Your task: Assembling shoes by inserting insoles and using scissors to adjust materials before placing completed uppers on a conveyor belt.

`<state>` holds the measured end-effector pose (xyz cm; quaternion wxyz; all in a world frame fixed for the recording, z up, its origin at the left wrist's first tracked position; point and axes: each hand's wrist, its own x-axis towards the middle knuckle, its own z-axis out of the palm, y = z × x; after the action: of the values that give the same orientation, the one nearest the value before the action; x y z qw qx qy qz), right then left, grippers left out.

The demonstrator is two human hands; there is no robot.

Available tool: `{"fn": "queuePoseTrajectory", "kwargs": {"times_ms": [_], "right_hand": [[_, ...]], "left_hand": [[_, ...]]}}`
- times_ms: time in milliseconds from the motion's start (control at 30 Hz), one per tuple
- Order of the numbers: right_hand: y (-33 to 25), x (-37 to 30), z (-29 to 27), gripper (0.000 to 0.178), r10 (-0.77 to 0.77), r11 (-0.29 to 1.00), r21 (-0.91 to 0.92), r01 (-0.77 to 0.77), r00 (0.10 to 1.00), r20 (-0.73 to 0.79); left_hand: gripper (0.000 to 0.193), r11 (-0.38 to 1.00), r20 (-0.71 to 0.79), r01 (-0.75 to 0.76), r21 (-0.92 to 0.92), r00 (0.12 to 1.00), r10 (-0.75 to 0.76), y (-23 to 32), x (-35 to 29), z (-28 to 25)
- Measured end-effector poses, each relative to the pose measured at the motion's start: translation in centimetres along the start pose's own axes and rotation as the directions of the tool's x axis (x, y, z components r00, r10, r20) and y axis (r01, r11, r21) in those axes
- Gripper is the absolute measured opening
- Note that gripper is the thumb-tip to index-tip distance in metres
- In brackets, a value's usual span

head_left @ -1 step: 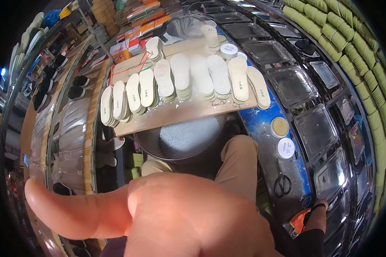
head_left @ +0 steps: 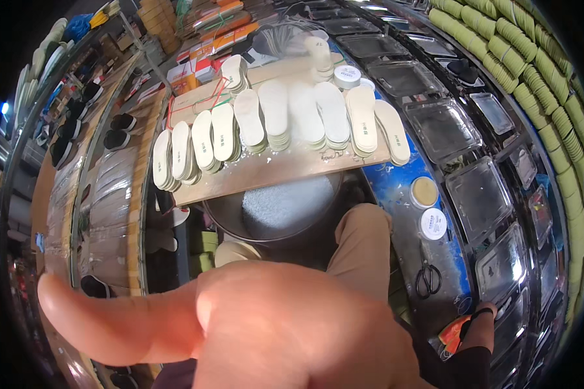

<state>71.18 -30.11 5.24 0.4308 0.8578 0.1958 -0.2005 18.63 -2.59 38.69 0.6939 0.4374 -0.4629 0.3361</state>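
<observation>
My left hand [head_left: 292, 324] fills the lower middle, very close and blurred. Its thumb stretches out to the left; the other fingers are hidden, and nothing shows in its grasp. My right hand is not recognisable anywhere. Beyond the hand, over my knees, lies a brown board [head_left: 259, 172] bearing a row of insole stacks. Cream insoles [head_left: 223, 133] stand at its left, whitish, powder-dusted insoles [head_left: 273, 107] in the middle, more cream ones [head_left: 362, 120] at its right. Beneath the board's near edge, a dark round basin [head_left: 227, 217] holds white granular material [head_left: 279, 204].
A blue worktop [head_left: 396, 188] at right carries a yellow-topped round tub [head_left: 424, 192], a white-lidded tub [head_left: 433, 223] and black-handled scissors [head_left: 428, 279]. Shiny trays [head_left: 477, 198] and green stacks [head_left: 538, 91] lie farther right. Shelves at left hold black shoes [head_left: 115, 140]. A dark-covered limb [head_left: 480, 330] shows lower right.
</observation>
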Motion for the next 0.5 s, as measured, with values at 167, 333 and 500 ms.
{"fn": "queuePoseTrajectory", "kwargs": {"times_ms": [167,333,500], "right_hand": [[0.0,1.8,0.5,0.03,-0.042,0.995,-0.085,0.044,0.999,0.022],[0.0,3.4,1.9,0.026,-0.054,0.995,-0.083,0.049,0.997,-0.054],[-0.4,2.3,0.6,0.028,-0.029,0.999,-0.043,0.026,0.998,-0.052]], "left_hand": [[0.074,1.0,-0.013,-0.011,0.011,1.0,0.011,0.0,-0.3,0.0],[0.075,1.0,-0.018,-0.014,0.019,1.0,0.014,-0.2,-0.3,0.0],[0.075,1.0,-0.03,-0.017,0.026,0.999,0.018,-0.3,-0.4,-0.3]]}}
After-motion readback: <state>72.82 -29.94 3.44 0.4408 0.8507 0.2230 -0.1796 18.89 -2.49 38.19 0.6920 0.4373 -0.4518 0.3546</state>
